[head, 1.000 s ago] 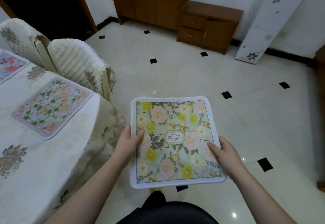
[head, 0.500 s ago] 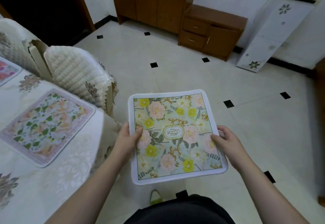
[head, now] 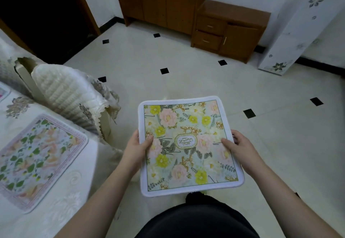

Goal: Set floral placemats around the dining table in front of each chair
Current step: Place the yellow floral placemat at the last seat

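We pinch the floral placemat flat at centre frame, left hand and right hand gripping opposite edges. That keeps it level, we judge, for laying on the table at left.

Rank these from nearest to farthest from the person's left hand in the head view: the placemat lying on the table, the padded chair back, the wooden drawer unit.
From the left hand:
1. Padded chair back, just up and left of it, beside the table.
2. Placemat on the table, farther left; close to call against the chair.
3. Wooden drawer unit, far across the floor by the wall.
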Motion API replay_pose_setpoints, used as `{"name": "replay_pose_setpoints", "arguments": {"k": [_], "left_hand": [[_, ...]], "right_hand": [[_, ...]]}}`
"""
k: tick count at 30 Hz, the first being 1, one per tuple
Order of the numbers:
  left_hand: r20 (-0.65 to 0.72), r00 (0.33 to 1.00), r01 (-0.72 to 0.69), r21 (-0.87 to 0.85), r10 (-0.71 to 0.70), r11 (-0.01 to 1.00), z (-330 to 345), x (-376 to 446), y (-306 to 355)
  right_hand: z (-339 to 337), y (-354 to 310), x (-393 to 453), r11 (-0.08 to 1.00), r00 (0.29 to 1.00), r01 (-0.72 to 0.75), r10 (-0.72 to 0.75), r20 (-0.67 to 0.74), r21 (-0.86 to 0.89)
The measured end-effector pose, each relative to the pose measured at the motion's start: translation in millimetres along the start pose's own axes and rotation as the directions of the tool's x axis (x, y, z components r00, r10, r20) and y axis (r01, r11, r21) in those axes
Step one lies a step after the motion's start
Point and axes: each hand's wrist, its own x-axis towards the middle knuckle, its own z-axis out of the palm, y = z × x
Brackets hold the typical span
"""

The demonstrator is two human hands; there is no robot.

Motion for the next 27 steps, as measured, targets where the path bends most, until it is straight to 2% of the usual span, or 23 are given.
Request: {"name": "replay_pose_setpoints", "arguments": {"k": [5, 9, 13, 17, 23, 27], "left_hand": [[-0.039, 0.999, 0.020, 0.061, -0.018, 0.998, 48, 48, 20], [-0.044, 0.999, 0.014, 0.049, -0.012, 0.999, 76, 81, 37], [-0.053, 0.999, 0.003, 0.028, -0.002, 1.000, 92, 106, 52], [-0.104, 0.995, 0.001, 0.039, 0.003, 0.999, 89, 124, 61], [-0.168, 0.986, 0.018, 0.016, -0.015, 1.000, 58, 160, 69], [-0.201, 0.979, 0.013, -0.019, -0.016, 1.000, 35, 196, 81]], "right_hand": [[-38, -16, 56, 1.000, 1.000, 0.002, -0.002, 0.024, 0.010], [-68, -27, 94, 0.999, 0.992, -0.023, 0.019, 0.126, 0.031], [-79, -39, 131, 1.000, 0.990, -0.021, 0.021, 0.139, 0.003], [-69, -52, 161, 1.000, 0.992, -0.013, 0.013, 0.129, -0.005], [-28, -78, 212, 0.988, 0.989, 0.059, -0.039, 0.142, -0.142], [6, -108, 244, 0.981, 0.987, 0.087, -0.061, 0.147, -0.173]]}}
